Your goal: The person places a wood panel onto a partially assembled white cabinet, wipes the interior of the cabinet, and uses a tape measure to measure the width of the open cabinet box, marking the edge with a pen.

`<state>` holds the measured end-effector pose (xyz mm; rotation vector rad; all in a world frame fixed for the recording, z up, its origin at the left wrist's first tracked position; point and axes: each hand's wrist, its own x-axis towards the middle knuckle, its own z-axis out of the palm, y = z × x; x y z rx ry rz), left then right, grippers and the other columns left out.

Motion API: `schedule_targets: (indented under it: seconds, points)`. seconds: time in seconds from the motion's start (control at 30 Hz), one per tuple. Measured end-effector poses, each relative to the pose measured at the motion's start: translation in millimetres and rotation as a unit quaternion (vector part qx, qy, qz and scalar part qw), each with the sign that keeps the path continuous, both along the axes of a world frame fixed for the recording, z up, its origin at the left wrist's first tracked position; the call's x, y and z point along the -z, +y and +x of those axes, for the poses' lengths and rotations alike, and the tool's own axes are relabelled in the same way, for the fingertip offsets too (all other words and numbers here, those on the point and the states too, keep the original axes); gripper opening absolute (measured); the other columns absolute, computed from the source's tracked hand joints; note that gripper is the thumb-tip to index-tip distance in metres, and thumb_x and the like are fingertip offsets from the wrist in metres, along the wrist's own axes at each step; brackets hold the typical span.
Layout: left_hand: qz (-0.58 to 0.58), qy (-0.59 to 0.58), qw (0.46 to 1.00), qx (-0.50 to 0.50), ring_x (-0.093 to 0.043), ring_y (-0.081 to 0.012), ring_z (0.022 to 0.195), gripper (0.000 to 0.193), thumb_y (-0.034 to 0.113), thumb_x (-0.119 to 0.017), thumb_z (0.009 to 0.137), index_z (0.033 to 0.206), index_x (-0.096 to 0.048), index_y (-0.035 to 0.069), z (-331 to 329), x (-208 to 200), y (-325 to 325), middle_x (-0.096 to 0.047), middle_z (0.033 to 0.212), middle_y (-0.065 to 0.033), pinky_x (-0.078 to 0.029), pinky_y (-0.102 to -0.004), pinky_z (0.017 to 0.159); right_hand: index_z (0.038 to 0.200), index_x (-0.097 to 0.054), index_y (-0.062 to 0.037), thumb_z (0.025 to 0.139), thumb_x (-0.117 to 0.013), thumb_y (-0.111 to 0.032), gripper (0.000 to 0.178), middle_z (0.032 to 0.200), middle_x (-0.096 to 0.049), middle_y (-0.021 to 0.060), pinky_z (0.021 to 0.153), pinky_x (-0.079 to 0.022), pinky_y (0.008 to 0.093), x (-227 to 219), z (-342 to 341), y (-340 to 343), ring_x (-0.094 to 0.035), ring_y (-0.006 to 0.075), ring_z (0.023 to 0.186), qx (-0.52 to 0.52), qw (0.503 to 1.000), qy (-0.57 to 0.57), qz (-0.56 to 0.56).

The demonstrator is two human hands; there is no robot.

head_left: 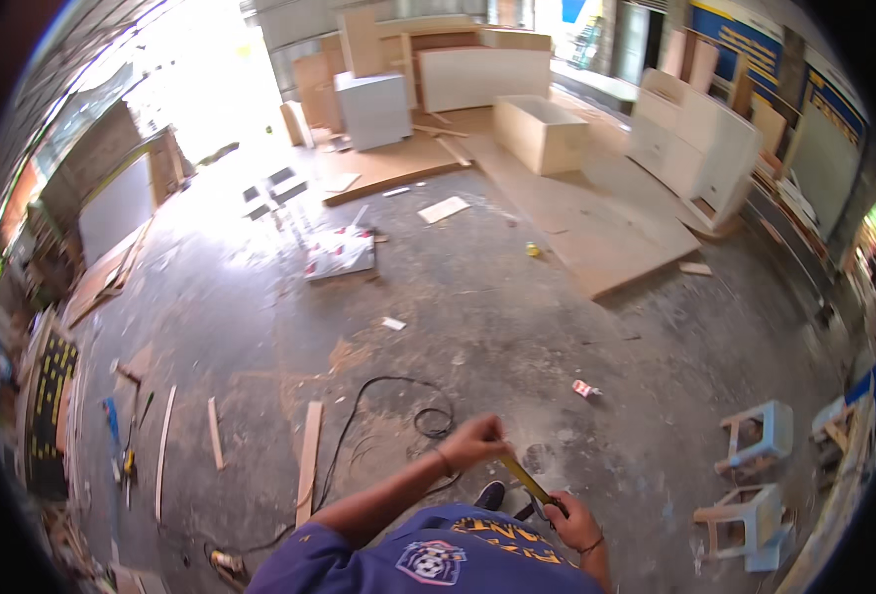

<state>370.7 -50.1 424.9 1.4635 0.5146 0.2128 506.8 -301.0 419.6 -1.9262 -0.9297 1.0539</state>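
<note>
A yellow tape measure [525, 478] stretches between my two hands, in front of my body and above the floor. My left hand [472, 443] is closed and pinches the far end of the blade. My right hand [574, 523] wraps round the dark case, which the fingers mostly cover. The pulled-out blade slopes down from the left hand to the right. One dark shoe [491, 494] shows on the floor just below the blade.
A black cable [344, 436] loops on the concrete beside wooden strips [309, 460] and a hammer [126, 372]. Light-blue stools [755, 438] stand at right. Further off are a low wooden platform [596, 223], an open box [542, 139], cabinets [690, 148] and a foil-like sheet [341, 253].
</note>
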Motion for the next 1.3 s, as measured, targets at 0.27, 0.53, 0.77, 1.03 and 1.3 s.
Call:
schedule_targets:
  seconds: [0.27,0.53,0.77,1.03,1.3]
  points:
    - [-0.139,-0.131,0.945,-0.266,-0.048,-0.0079,0.064,0.019,0.005,-0.063,0.079,0.085,-0.047,0.013,50,-37,212,-0.049,0.075,0.0030,-0.038,-0.0223,0.055,0.104,-0.060,-0.0083,0.082,-0.056,-0.030,0.032,0.085,-0.063,0.0119,0.072,-0.046,0.0317,6,169,105,-0.060,0.0235,0.081,-0.105,0.982,-0.011,-0.154]
    - [-0.088,-0.102,0.931,-0.340,-0.046,-0.0047,0.065,0.020,0.016,-0.064,0.081,0.091,-0.048,0.011,163,12,399,-0.051,0.079,0.0027,-0.037,-0.0207,0.052,0.099,-0.063,-0.0111,0.083,-0.050,-0.038,0.033,0.087,-0.064,0.0123,0.075,-0.047,0.0363,66,302,286,-0.061,0.0297,0.083,-0.172,0.974,-0.086,-0.123]
    - [0.137,-0.027,0.933,-0.331,-0.054,-0.0131,0.089,0.046,0.022,-0.062,0.085,0.122,-0.041,0.003,373,9,527,-0.052,0.112,-0.0093,-0.046,-0.0254,0.072,0.087,-0.064,-0.0047,0.080,-0.056,-0.020,0.019,0.074,-0.064,0.0121,0.065,-0.047,0.0329,103,476,377,-0.061,0.0235,0.069,0.150,0.984,0.060,-0.077]
    - [0.174,0.102,0.954,-0.220,-0.058,-0.0184,0.087,0.051,0.031,-0.066,0.080,0.115,-0.047,-0.002,564,105,646,-0.058,0.103,-0.0140,-0.047,-0.0301,0.075,0.091,-0.065,-0.0057,0.080,-0.055,-0.029,0.028,0.081,-0.063,0.0155,0.072,-0.049,0.0357,294,577,298,-0.062,0.0263,0.079,0.058,0.860,-0.099,-0.498]
    - [0.075,0.560,0.823,-0.058,-0.061,-0.0319,0.095,0.056,0.048,-0.059,0.076,0.098,-0.063,-0.003,555,312,679,-0.062,0.100,-0.0221,-0.046,-0.0394,0.081,0.091,-0.065,-0.0052,0.078,-0.056,-0.030,0.030,0.092,-0.062,0.0196,0.078,-0.047,0.0396,293,741,450,-0.060,0.0317,0.091,0.065,0.865,-0.038,-0.496]
